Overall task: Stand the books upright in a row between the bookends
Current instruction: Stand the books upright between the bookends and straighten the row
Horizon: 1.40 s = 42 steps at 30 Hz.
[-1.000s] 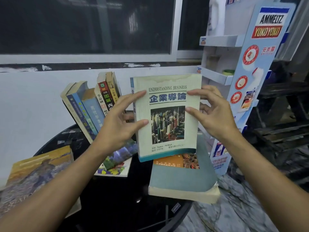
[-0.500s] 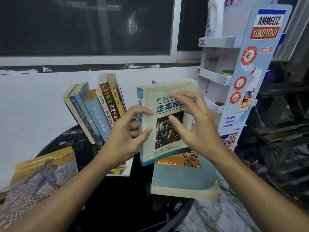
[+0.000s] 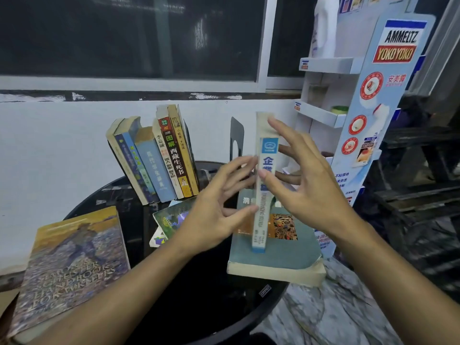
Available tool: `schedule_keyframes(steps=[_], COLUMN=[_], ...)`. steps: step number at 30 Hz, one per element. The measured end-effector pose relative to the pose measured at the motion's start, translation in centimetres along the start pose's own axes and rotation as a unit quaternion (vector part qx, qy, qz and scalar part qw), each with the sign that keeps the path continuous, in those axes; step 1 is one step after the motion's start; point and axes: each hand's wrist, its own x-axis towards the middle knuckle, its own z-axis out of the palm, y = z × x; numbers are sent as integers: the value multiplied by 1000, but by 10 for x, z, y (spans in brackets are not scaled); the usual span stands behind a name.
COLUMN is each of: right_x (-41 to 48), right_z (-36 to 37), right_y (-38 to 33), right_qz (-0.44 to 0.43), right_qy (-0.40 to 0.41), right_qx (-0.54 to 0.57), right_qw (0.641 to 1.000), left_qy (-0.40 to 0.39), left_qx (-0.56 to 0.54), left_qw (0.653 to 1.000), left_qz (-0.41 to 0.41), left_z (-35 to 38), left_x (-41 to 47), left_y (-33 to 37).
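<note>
I hold the cream business book (image 3: 267,158) upright with its spine toward me, above the flat teal book (image 3: 286,252). My left hand (image 3: 211,215) grips its left side, thumb on the lower spine. My right hand (image 3: 311,185) holds its right side, thumb on the spine and fingers up toward the top edge. Several books (image 3: 159,158) stand in a row at the back left, leaning left. A black bookend (image 3: 236,136) stands just right of that row, behind the held book. The other bookend is hidden.
A large handbook (image 3: 72,265) lies flat at the front left of the round black table (image 3: 199,302). A small colourful book (image 3: 170,217) lies under my left hand. A cardboard display stand (image 3: 388,100) rises close on the right.
The book has turned from cover-facing to spine-facing and moved right. My right hand slid from its right edge onto the spine side.
</note>
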Motion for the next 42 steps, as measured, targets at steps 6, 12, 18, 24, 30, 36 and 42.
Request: schedule_keyframes(steps=[6,12,18,24,30,36,42], right_x=[-6,-5,3,18,39,65,91], right_z=[-15,-15,-8,0,14,37,56], right_y=[-1,-4,-3,-5,-14,-16,-7], right_qz=[31,64,51,69,50,42,40], right_qy=[26,78,151,147,137,134,120], right_qx=[-21,-84,-119,-98,-87,-79,-80], right_qw=[999,991,980,982,985,987,989], left_qy=[-6,26,31,49,144,145,96], left_qx=[45,61,49,221,428,605,642], left_qw=[999,998,998,974,892,780,750], left_qz=[7,-5,-19,5,-10,-63,-122], left_z=[28,43,35,-14,-95,-149,-164], left_x=[-2,0,1,17,54,94,110], left_y=[-9,-20,-22,-17,-19,-13,-13])
